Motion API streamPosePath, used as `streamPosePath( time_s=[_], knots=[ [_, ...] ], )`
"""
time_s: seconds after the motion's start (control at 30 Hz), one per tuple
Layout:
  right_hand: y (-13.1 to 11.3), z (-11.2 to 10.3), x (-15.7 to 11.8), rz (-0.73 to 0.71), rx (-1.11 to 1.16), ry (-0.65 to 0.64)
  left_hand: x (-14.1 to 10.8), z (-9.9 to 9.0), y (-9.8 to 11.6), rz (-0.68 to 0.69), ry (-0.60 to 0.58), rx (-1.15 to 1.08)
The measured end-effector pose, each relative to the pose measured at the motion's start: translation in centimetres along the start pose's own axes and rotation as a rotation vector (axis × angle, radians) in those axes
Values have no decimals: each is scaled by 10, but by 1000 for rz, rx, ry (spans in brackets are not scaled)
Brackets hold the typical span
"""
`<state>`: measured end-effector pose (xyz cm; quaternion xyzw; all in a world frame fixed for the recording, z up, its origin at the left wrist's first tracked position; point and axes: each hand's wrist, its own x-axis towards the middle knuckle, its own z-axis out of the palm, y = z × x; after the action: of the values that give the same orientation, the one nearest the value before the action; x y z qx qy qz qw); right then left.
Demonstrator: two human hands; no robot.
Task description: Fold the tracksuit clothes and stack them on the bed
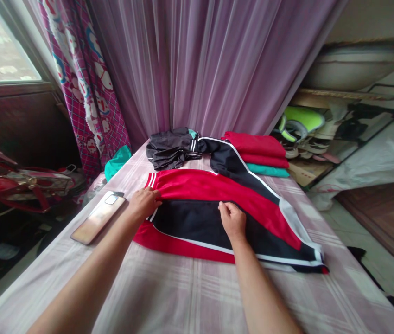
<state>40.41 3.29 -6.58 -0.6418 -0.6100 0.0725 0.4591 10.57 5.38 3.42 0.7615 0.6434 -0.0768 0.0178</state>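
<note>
A red and black track jacket (190,218) with white piping and grey patches lies spread on the checked cloth. My left hand (146,202) is closed at its white-striped ribbed edge, fingertips on the fabric. Further right, my right hand (232,219) has its fingers curled in a pinch at the upper edge of the black panel. One dark sleeve stretches away behind, its striped cuff close to a crumpled dark grey garment (169,148). Beyond the jacket at the right sits a stack of folded red clothes (257,148) with a teal piece (268,170) at the bottom.
A phone (98,220) lies beside my left forearm. The pale checked cloth (169,297) covers the surface. Purple curtains (211,65) hang behind it. A teal bag (117,162) is at the left edge. Shelves at the right hold shoes (313,146) and a bright green item (303,119).
</note>
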Motion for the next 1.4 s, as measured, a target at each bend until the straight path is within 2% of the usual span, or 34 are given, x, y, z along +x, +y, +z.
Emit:
streamPosePath(
  time_s=[0.23,0.43,0.6,0.73,0.83,0.9,1.0,1.07,1.17,1.27,1.33,1.4],
  knots=[
    [-2,0,0,-13,28,11,0,-3,4,-19,-84,8],
    [-4,-3,1,-13,31,31,5,0,0,23,-8,-75],
    [-6,-10,5,-54,8,93,20,6,-3,63,167,-127],
    [0,-10,5,-26,-19,65,24,18,-8,41,94,-94],
    [6,-7,4,17,-57,4,19,24,-7,16,140,-96],
    [8,-6,4,28,-90,-20,15,24,1,62,223,-126],
    [4,-8,3,15,-159,-44,9,27,28,243,311,-200],
    [-3,-9,2,-20,-201,-83,6,36,51,305,310,-216],
    [-19,-8,-4,-159,-210,-205,2,55,77,277,266,-193],
    [-34,-3,-11,-258,-271,-374,1,70,86,264,264,-173],
    [-39,0,-13,-219,-358,-463,1,73,85,265,272,-167],
    [-37,-1,-12,-152,-432,-496,1,73,83,265,272,-169]
  ],
)
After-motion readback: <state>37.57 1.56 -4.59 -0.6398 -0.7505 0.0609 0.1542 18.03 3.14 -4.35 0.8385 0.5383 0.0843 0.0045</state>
